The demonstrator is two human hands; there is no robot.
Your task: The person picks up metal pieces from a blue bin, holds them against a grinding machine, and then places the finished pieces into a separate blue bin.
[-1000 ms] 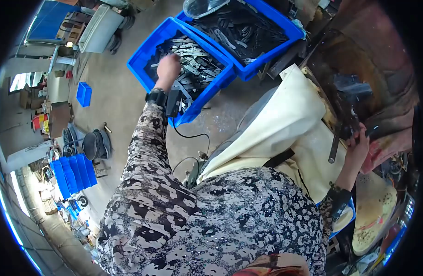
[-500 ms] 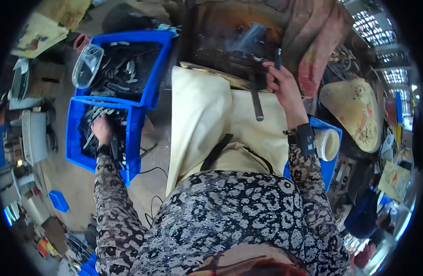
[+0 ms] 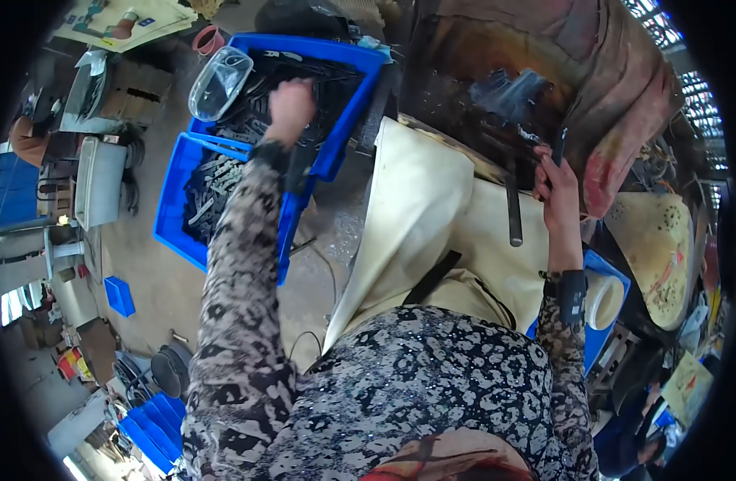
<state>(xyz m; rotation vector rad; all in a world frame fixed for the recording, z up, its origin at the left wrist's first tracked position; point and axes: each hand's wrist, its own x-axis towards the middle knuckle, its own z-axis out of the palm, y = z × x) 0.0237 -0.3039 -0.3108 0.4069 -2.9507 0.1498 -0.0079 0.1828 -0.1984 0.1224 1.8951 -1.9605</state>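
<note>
Cream apron (image 3: 416,176) over my lap. Far blue crate (image 3: 350,120), then near blue crate (image 3: 169,188), both with flat strips (image 3: 222,172). Clear plastic tub (image 3: 221,83) at far crate's left corner. My left hand (image 3: 292,110) over far crate; blurred, can't tell its grip. My right hand (image 3: 558,188) clamps a dark slender piece (image 3: 559,147), upper end sticking out, beside the metal rod (image 3: 514,204).
</note>
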